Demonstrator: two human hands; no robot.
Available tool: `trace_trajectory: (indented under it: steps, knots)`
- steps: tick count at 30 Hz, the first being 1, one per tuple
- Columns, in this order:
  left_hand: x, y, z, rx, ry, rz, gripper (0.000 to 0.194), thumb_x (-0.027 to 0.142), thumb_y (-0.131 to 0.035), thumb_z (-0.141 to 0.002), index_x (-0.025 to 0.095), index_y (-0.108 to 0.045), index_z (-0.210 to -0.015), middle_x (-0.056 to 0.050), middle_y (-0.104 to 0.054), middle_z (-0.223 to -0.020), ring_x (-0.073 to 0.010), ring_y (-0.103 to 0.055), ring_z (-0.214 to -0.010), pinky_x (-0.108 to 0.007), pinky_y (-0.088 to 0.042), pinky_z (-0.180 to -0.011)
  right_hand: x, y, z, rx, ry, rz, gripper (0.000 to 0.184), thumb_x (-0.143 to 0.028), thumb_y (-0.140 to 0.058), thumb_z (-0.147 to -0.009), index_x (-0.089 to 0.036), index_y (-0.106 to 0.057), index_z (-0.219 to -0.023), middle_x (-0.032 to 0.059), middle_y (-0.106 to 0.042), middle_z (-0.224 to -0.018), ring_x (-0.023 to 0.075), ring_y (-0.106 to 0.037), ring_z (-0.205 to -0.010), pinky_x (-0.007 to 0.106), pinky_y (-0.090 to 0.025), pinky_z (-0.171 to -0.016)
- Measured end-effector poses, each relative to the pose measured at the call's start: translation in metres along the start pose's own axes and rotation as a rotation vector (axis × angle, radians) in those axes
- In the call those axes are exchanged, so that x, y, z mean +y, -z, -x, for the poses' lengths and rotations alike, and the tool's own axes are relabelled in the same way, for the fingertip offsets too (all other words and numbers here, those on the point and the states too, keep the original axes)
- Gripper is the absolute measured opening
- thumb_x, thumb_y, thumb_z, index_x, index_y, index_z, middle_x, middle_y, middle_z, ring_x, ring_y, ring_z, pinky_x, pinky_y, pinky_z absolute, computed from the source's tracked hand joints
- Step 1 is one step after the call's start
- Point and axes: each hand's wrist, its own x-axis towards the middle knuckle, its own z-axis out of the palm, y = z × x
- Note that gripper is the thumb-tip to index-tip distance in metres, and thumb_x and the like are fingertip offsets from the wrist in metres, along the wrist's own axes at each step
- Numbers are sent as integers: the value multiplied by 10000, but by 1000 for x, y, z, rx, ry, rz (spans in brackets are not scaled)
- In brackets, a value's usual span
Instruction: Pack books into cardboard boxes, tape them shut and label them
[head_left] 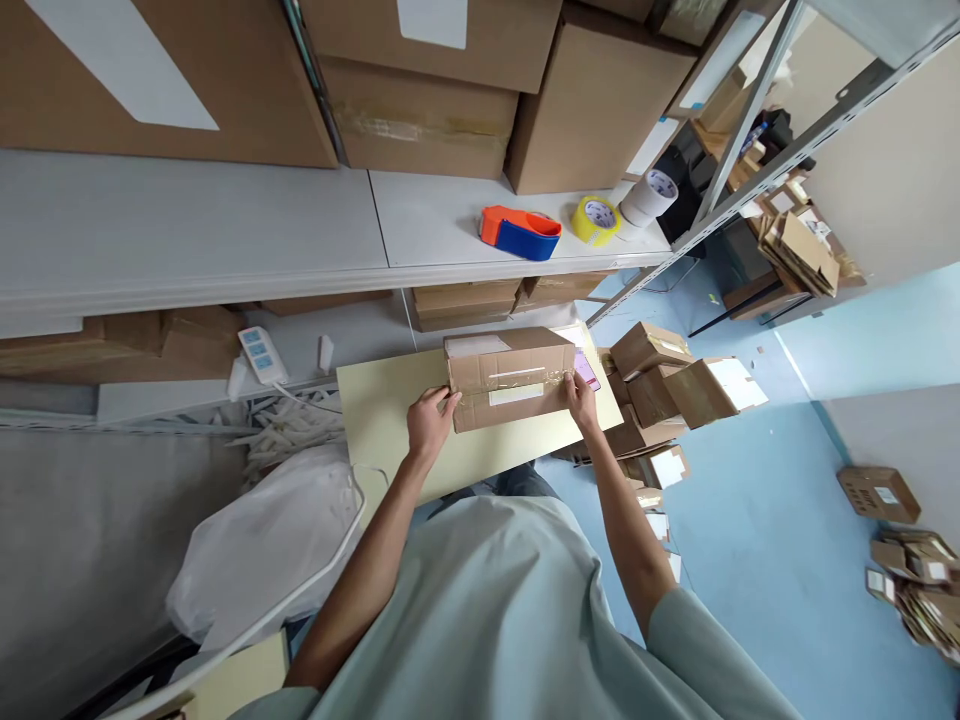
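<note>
A brown cardboard box [472, 375] rests on the pale yellow board [382, 400] in front of me. Clear tape runs across the side that faces me, with a white label strip [516, 394] on it. My left hand [430, 424] grips the box's left end, thumb and fingers pinched at its edge. At the right end, my right hand [582, 402] holds the near corner. Just beyond that hand lies a phone [586, 370] with a pink screen, partly hidden by the box.
On the shelf [435, 235] above stand an orange and blue tape dispenser [520, 232], a yellow tape roll [596, 220] and white rolls [649, 197]. Stacked cartons [652, 390] crowd the floor at right. A white plastic bag [262, 545] and a power strip [262, 355] sit at left.
</note>
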Motion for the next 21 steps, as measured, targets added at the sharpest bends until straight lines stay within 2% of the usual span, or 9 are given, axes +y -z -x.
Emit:
trace_trajectory:
  steps: [4, 8, 11, 14, 16, 18, 21]
  knots:
    - [-2, -10, 23, -49, 67, 75, 187, 313, -706, -960, 244, -829, -1083, -91, -845, -1220, -267, -807, -1073, -359, -601, -1023, 18, 3, 15, -48, -44, -27, 667, -756, -449, -1037, -180, -710, -1248, 185, -808, -1204, 314, -769, -1050, 398, -638, -872]
    - [-5, -20, 47, -127, 241, 115, 186, 271, -797, -869, 239, -805, -1052, -71, -862, -1148, -250, -828, -991, -346, -631, -981, 37, 11, 30, -118, -167, 76, 543, -653, -534, -1051, -197, -737, -1267, 156, -833, -1235, 315, -801, -1123, 389, -646, -906]
    - [-9, -28, 60, -196, 352, 112, 231, 202, -818, -792, 237, -770, -1015, -64, -870, -1071, -267, -833, -1032, -356, -644, -969, 54, 15, 37, -215, -259, 146, 391, -553, -658, -1023, -215, -777, -1182, 133, -861, -1156, 330, -828, -1104, 404, -648, -919]
    - [-14, -33, 66, -270, 405, 84, 290, 58, -724, -733, 230, -755, -965, -72, -871, -1096, -272, -836, -1053, -367, -643, -986, 74, 15, 41, -278, -317, 235, 200, -388, -774, -946, -197, -795, -1002, 167, -865, -1126, 347, -847, -1030, 436, -656, -923]
    - [-16, -32, 64, -289, 424, 43, 328, 6, -646, -726, 231, -765, -934, -76, -872, -1094, -279, -833, -1073, -379, -631, -1018, 88, 15, 41, -318, -311, 245, 97, -275, -762, -921, -189, -796, -951, 174, -864, -1128, 341, -852, -998, 445, -666, -918]
    - [-13, -29, 57, -188, 450, -4, 327, 15, -599, -783, 235, -782, -943, -76, -871, -1093, -288, -824, -1104, -401, -617, -1054, 101, 18, 37, -359, -280, 214, 131, -194, -696, -925, -194, -810, -989, 147, -867, -1147, 320, -851, -1009, 444, -673, -933]
    - [5, -23, 32, 136, 453, -42, 302, 85, -558, -915, 197, -793, -1068, -119, -855, -1183, -302, -806, -1142, -441, -601, -1092, 117, 28, 17, -391, -195, 121, 309, -155, -609, -949, -208, -821, -1167, 107, -848, -1276, 276, -826, -1129, 435, -664, -1015]
